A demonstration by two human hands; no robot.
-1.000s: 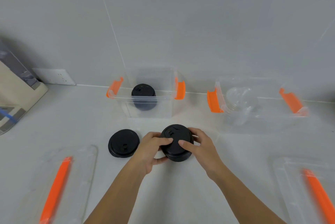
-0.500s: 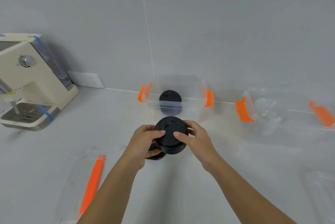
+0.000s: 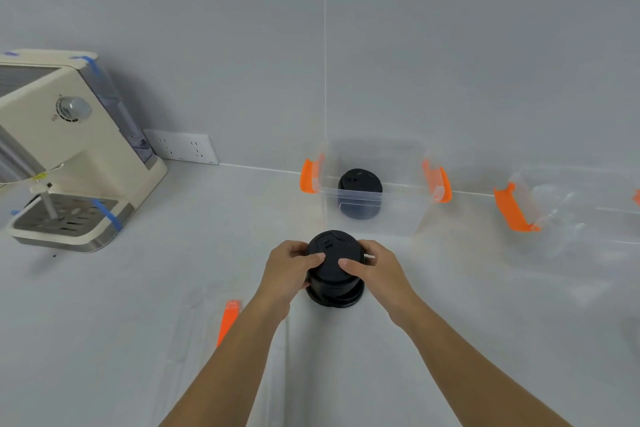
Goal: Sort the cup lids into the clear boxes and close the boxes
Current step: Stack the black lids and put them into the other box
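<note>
A stack of black cup lids (image 3: 331,264) is held between my left hand (image 3: 289,271) and my right hand (image 3: 377,271), thumbs pressing on its top. Directly under the stack a single black lid (image 3: 335,300) lies on the counter; whether they touch I cannot tell. Behind them stands an open clear box (image 3: 405,215) with orange latches, with more black lids (image 3: 360,193) stacked inside. A second open clear box (image 3: 581,215) at the right holds clear lids (image 3: 554,205).
A clear box cover with an orange strip (image 3: 227,322) lies on the counter at my left forearm. A cream coffee machine (image 3: 69,149) stands at far left, a wall socket (image 3: 181,147) beside it. A tiled wall rises behind the boxes.
Both hands carried the stack of black lids to the left, over the single lid that lay beside it. The view swung left and up, bringing the coffee machine in.
</note>
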